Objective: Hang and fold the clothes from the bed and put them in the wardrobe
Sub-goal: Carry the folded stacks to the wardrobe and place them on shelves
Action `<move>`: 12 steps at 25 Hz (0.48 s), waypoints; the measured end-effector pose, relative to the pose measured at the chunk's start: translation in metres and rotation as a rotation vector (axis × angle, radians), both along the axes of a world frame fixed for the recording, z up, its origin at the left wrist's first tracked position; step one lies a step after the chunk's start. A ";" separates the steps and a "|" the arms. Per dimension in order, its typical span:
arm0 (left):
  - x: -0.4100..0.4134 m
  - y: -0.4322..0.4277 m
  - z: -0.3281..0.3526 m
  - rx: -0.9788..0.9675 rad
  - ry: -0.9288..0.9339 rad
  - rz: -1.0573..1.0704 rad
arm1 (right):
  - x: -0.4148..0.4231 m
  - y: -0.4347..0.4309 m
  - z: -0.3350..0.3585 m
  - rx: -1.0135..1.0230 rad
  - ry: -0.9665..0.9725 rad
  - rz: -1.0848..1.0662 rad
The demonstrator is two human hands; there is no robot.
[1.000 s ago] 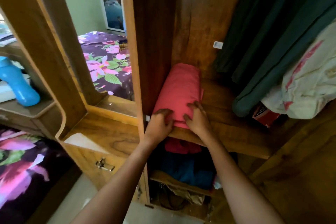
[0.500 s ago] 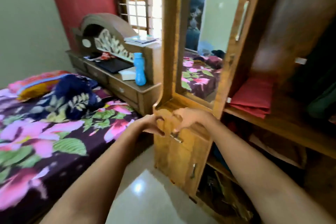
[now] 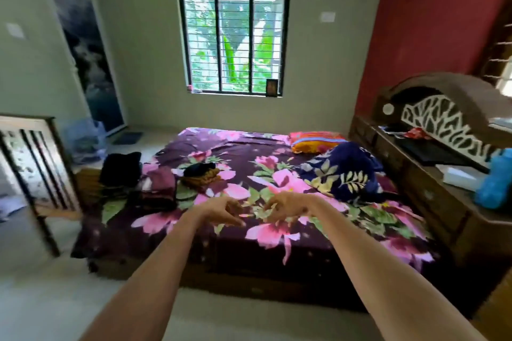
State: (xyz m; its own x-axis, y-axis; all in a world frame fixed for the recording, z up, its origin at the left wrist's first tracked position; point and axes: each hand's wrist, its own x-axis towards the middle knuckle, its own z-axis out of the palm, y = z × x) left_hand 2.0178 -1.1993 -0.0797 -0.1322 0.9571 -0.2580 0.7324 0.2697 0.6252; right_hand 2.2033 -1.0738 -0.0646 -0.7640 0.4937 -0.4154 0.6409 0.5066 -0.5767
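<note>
Head view, bed (image 3: 277,232) faced; both arms held out over its near edge. Left hand (image 3: 221,212) and right hand (image 3: 282,207) near each other, not touching; fingers loosely curled, slightly apart, nothing held; contact w/ sheet can't be told. Remaining clothes grouped at far-left side of bed, well apart from hands: black garment (image 3: 120,169) heaped at the very edge; maroon stack (image 3: 163,185) just beside it; mustard bundle (image 3: 201,174) w/ a dark item on top, further in. Blue leaf-print blanket (image 3: 343,177) and striped pillow (image 3: 315,141) at head end; prob. bedding, not task items. Wardrobe not in view.

Risks, as judged: black garment could be knocked to the floor if maroon stack is dragged past it; stacked pieces could be spilled if lifted one-handed or by the top layer only; blanket could be taken by mistake, being nearer the right hand; items blurred, so count is uncertain.
</note>
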 end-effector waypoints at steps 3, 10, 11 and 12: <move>-0.095 -0.056 -0.010 0.007 -0.059 0.226 | -0.123 -0.023 -0.004 0.000 0.085 0.186; -0.292 -0.159 -0.004 0.097 -0.117 0.632 | -0.390 -0.072 -0.014 -0.169 0.148 0.480; -0.320 -0.173 0.000 0.115 -0.108 0.690 | -0.428 -0.082 -0.015 -0.182 0.151 0.528; -0.342 -0.186 0.004 0.136 -0.099 0.747 | -0.462 -0.093 -0.015 -0.182 0.152 0.569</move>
State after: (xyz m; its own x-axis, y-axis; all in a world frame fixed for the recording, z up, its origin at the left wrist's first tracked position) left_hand 1.6761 -1.3857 -0.0761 -0.7394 0.6464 -0.1883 0.3244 0.5871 0.7416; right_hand 1.7416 -1.1665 -0.0799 -0.9442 -0.0772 -0.3202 0.2028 0.6299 -0.7498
